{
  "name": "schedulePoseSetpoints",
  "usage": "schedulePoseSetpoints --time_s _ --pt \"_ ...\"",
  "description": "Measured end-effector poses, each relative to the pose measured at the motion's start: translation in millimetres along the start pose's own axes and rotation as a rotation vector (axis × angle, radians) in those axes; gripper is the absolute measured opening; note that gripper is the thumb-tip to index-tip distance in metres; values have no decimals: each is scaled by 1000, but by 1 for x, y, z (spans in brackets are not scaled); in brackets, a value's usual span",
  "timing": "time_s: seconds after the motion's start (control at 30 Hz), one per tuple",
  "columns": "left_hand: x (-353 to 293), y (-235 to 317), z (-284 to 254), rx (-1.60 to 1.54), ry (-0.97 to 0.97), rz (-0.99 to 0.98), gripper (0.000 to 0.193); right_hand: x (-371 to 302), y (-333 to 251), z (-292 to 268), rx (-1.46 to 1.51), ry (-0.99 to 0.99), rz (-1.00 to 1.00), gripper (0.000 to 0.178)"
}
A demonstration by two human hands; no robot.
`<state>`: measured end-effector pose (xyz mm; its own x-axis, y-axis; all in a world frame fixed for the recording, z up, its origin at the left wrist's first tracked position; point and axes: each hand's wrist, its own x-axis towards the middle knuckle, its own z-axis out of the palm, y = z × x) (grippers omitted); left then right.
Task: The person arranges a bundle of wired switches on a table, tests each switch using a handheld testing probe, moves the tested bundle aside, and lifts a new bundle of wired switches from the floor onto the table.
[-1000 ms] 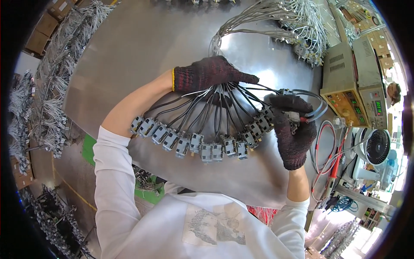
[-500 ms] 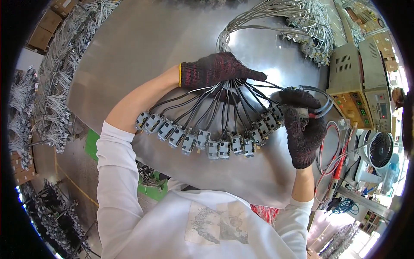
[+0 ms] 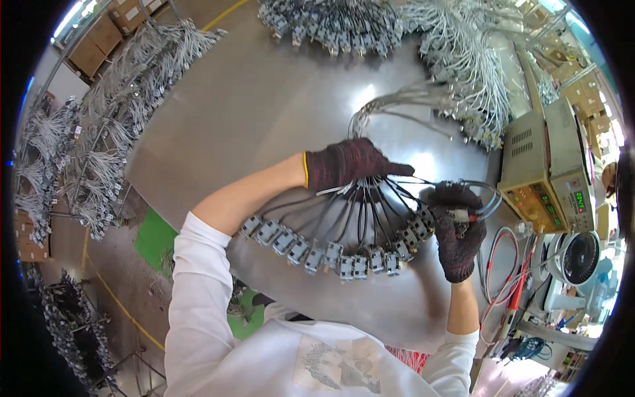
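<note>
My left hand [image 3: 350,163], in a dark red-and-black knit glove, is closed around a bundle of black cables [image 3: 362,213] above the metal table. The cables fan out toward me, and each ends in a grey box-shaped connector [image 3: 351,266]; these lie in a curved row on the table. At the right end of the row, my gloved right hand [image 3: 458,241] pinches a light-coloured plug [image 3: 461,216] with a red part. Blue-grey leads [image 3: 491,193] run from it toward the instruments. Whether it is mated with a cable connector is hidden by my fingers.
Two bench instruments [image 3: 526,173] with lit displays stand at the right, a small black fan [image 3: 581,258] nearer me. Red and white leads [image 3: 501,264] loop along the right edge. Piles of grey cables [image 3: 456,73] and black ones [image 3: 334,30] cover the far side. Hanging cable racks [image 3: 106,142] stand left.
The view has shifted, showing more of the table's far side. Both hands keep their grips. Green digits now show on the right-hand instrument's display.
</note>
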<state>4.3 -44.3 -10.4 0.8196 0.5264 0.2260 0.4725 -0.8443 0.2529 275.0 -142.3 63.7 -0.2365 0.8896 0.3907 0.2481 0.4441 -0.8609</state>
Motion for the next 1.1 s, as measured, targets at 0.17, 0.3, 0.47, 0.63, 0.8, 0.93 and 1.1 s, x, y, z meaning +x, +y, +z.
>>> schedulePoseSetpoints --time_s 0.17,0.3,0.47,0.63,0.8,0.93,1.1 --pt "-1 29 -29 90 -119 -112 77 1 -9 -9 160 -9 53 50" --pt "-13 35 -33 122 -64 -71 82 7 -15 -15 8 -84 -11 48" --pt "-35 45 -42 82 100 -74 79 14 -39 -14 -165 -117 -126 45" --pt "-46 55 -58 -3 45 -61 94 6 -61 -5 10 1 40 47" --pt "-44 60 -71 29 -64 -111 99 8 -67 -10 -131 -72 40 41" --pt "-36 51 -57 91 -46 -115 95 10 -65 -10 -108 -38 31 40" --pt "-32 46 -50 96 -15 -107 93 12 -61 -13 -96 -47 69 37"
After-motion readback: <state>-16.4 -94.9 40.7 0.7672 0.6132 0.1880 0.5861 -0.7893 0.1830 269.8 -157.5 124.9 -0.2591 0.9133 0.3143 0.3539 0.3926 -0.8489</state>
